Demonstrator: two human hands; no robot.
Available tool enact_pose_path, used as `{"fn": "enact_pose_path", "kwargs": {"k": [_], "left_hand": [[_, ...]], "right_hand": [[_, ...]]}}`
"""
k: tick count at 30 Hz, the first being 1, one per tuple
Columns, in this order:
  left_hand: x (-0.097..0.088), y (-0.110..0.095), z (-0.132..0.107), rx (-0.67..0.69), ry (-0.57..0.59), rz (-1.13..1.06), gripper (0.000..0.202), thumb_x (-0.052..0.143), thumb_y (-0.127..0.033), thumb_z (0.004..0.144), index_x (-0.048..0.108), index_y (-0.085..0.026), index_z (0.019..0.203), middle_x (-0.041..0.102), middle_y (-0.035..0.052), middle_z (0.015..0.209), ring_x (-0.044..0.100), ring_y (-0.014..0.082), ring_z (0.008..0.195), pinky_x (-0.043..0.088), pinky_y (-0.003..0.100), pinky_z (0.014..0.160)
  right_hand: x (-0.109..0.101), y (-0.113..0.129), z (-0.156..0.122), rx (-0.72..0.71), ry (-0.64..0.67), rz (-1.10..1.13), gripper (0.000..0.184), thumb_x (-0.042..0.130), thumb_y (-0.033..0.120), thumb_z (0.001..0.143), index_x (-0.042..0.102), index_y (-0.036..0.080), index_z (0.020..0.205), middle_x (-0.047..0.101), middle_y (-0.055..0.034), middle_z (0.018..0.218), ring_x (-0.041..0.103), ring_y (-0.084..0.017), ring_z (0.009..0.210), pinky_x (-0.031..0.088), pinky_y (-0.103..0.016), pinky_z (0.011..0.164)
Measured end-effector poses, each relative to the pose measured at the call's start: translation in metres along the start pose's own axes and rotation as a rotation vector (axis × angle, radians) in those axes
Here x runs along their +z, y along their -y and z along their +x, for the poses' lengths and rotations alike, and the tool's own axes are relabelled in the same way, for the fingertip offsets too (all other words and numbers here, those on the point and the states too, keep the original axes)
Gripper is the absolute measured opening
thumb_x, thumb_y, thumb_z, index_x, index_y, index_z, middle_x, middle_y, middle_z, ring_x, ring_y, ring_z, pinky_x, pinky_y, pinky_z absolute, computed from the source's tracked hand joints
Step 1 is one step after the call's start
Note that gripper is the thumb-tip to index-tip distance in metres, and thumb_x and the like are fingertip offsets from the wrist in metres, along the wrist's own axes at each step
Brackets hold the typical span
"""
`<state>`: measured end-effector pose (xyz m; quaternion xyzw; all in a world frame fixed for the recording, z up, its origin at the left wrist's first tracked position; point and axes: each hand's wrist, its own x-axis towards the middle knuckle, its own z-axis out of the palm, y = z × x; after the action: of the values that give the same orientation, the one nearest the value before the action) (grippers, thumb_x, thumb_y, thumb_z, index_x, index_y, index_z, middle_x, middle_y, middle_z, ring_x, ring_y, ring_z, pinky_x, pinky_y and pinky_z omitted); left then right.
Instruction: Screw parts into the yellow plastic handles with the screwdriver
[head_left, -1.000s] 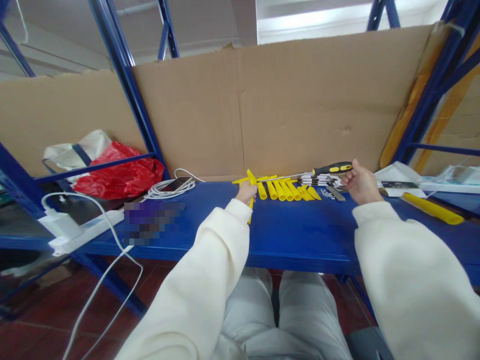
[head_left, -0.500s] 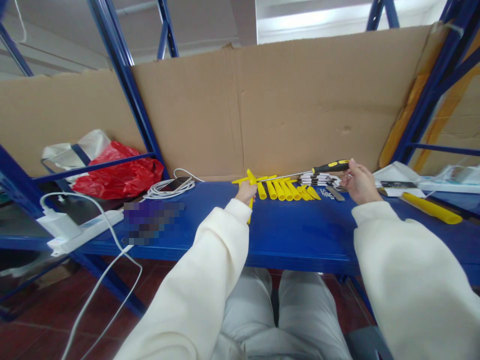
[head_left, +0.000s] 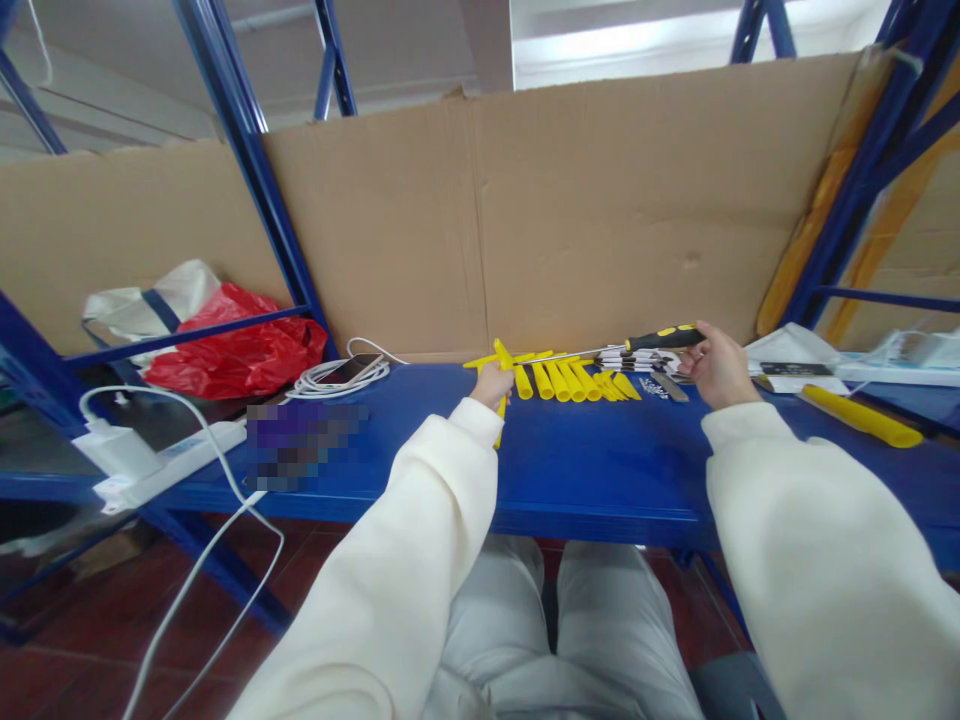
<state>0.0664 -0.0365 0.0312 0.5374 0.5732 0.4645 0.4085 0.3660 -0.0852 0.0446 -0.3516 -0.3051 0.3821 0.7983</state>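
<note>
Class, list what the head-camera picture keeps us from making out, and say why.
All in the head view:
- Yellow piece: middle hidden by the left hand.
- Screwdriver: tip too small to tell what it touches.
- Phone: partly covered by white cable.
- White bits: too small to count.
- Whatever lies under the pixelated patch.

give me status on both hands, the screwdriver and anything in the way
Left hand gripping yellow piece. Right hand holding screwdriver, pointed toward that piece, contact unclear. Yellow tubes lined up close by, nothing plainly blocking.
</note>
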Motion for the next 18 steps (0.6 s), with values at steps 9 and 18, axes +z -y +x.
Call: {"fn": "enact_pose_path", "kwargs": {"k": [9, 18], "left_hand": [[0.0008, 0.0005, 0.0005, 0.002, -0.003, 0.018, 0.015, 0.058, -0.002, 0.092, 0.064, -0.015, 0.087, 0.042, -0.0086, 0.050, 0.043, 0.0095, 0.043, 0.039, 0.023, 0.051], [0.0000, 0.0020, 0.0034, -0.001, -0.009, 0.016, 0.004, 0.066, -0.010, 0.092, 0.067, -0.013, 0.094, 0.043, -0.0078, 0.053, 0.045, 0.0098, 0.045, 0.041, 0.023, 0.051]], "right_hand": [[0.0035, 0.0024, -0.0041, 0.002, -0.031, -0.096, 0.046, 0.076, 0.024, 0.091, 0.036, 0.024, 0.067, 0.033, 0.0086, 0.044, 0.033, -0.009, 0.037, 0.027, -0.020, 0.034], [-0.0015, 0.0009, -0.0010, -0.010, -0.017, -0.098, 0.045, 0.081, 0.028, 0.091, 0.042, 0.025, 0.069, 0.034, 0.0086, 0.044, 0.032, -0.008, 0.038, 0.032, -0.020, 0.036]]}}
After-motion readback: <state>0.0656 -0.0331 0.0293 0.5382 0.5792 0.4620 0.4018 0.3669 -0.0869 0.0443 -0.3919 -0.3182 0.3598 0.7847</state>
